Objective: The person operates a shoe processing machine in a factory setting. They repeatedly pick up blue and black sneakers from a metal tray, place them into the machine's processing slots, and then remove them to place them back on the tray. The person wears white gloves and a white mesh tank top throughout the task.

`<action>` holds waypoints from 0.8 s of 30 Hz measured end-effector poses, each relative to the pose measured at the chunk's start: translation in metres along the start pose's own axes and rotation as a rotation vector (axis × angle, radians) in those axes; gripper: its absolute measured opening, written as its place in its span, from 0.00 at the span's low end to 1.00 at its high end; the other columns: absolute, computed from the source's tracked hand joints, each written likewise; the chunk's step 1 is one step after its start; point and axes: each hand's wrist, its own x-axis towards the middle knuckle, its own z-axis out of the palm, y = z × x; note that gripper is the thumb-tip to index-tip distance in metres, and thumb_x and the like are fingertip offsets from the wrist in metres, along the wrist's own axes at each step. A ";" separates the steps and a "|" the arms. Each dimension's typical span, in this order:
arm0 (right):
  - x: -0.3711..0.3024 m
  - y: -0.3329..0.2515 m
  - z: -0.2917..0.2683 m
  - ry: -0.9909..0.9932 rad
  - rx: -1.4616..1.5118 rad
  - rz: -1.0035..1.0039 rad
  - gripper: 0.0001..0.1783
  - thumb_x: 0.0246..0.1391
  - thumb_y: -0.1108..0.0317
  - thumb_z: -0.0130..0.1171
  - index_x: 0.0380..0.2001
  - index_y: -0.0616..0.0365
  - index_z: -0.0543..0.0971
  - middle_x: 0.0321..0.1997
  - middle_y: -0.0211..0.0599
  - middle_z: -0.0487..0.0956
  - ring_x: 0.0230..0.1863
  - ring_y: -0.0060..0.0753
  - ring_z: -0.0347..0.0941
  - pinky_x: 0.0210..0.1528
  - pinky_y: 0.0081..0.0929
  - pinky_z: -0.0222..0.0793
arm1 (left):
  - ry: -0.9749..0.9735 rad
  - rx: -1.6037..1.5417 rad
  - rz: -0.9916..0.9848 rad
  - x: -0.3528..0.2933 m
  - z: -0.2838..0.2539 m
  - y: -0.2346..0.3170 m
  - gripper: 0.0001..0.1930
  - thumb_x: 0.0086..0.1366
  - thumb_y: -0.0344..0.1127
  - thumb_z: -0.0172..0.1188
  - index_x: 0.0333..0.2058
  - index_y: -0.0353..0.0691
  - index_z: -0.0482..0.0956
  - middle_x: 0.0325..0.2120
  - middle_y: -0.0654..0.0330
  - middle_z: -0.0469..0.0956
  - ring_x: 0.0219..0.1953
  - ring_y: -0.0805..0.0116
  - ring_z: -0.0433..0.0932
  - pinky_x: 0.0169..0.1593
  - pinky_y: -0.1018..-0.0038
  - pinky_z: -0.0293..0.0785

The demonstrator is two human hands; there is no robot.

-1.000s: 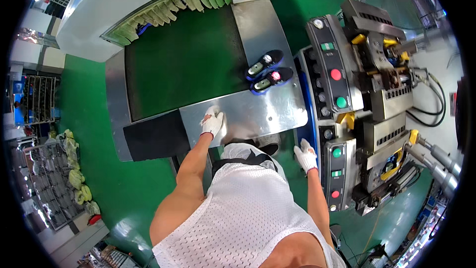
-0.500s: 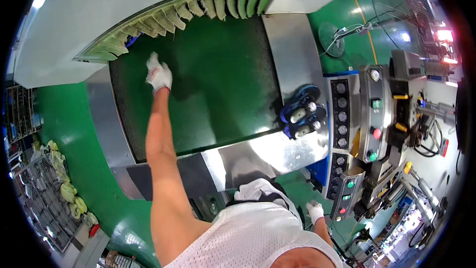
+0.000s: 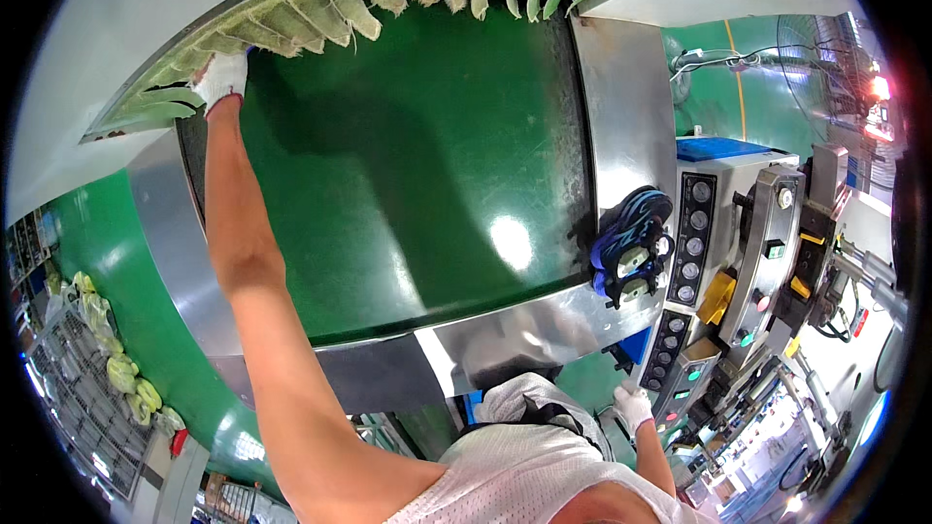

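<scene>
My left hand (image 3: 221, 78), in a white glove, reaches to the left end of the fringed green curtain (image 3: 340, 5) across the machine opening. Its fingers are hidden among the hanging strips, so their grip does not show. Beside them a small bit of a blue thing (image 3: 250, 53) peeks out, its kind unclear. Beneath my arm lies a dark green conveyor belt (image 3: 437, 136). Low at the right, my gloved right hand (image 3: 633, 408) hangs near a control box (image 3: 685, 383), fingers loosely apart and nothing visible in them.
On the metal border to the right of the belt sits a stack of blue and black curved pieces (image 3: 633, 247) with pale parts. Gauge panels (image 3: 694, 233) and button boxes stand beyond it. A fan (image 3: 815, 53) is at far right; a wire cage (image 3: 73, 398) with yellowish bags is at left.
My left hand has moved forward and left from above the belt to the curtain strips. The view has shifted closer to the opening, and my right hand appears nearer the control box.
</scene>
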 end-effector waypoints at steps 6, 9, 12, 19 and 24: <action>-0.020 -0.097 0.034 -0.038 0.007 -0.143 0.33 0.59 0.62 0.62 0.64 0.66 0.68 0.59 0.46 0.78 0.52 0.33 0.78 0.50 0.29 0.76 | 0.064 -0.332 -0.010 -0.091 -0.111 0.072 0.20 0.71 0.46 0.52 0.50 0.36 0.76 0.53 0.45 0.75 0.54 0.42 0.73 0.57 0.53 0.70; -0.015 -0.099 0.031 -0.083 -0.119 -0.391 0.34 0.59 0.63 0.63 0.64 0.68 0.67 0.64 0.51 0.74 0.63 0.38 0.73 0.60 0.30 0.71 | 0.057 -0.504 0.120 -0.182 -0.151 0.091 0.10 0.69 0.37 0.56 0.45 0.40 0.76 0.42 0.49 0.76 0.45 0.45 0.76 0.49 0.57 0.72; -0.033 -0.122 0.039 -0.114 -0.128 -0.480 0.34 0.58 0.65 0.63 0.64 0.70 0.66 0.62 0.53 0.75 0.63 0.41 0.73 0.65 0.31 0.66 | -0.119 -0.587 0.180 -0.274 -0.193 0.128 0.08 0.66 0.34 0.59 0.41 0.40 0.76 0.40 0.48 0.75 0.44 0.47 0.76 0.48 0.58 0.74; -0.120 -0.192 0.051 -0.202 -0.342 -0.937 0.43 0.55 0.50 0.60 0.65 0.70 0.63 0.59 0.58 0.75 0.63 0.53 0.70 0.66 0.35 0.64 | -0.528 -0.881 0.505 -0.429 -0.297 0.280 0.10 0.58 0.33 0.67 0.38 0.40 0.81 0.38 0.53 0.79 0.42 0.56 0.80 0.47 0.65 0.77; -0.085 -0.140 0.073 0.524 -0.391 -1.245 0.38 0.43 0.68 0.58 0.61 0.68 0.66 0.48 0.56 0.77 0.49 0.57 0.77 0.49 0.44 0.74 | -0.661 -1.141 0.968 -0.489 -0.403 0.423 0.12 0.56 0.29 0.69 0.40 0.39 0.81 0.39 0.54 0.80 0.38 0.58 0.82 0.42 0.68 0.78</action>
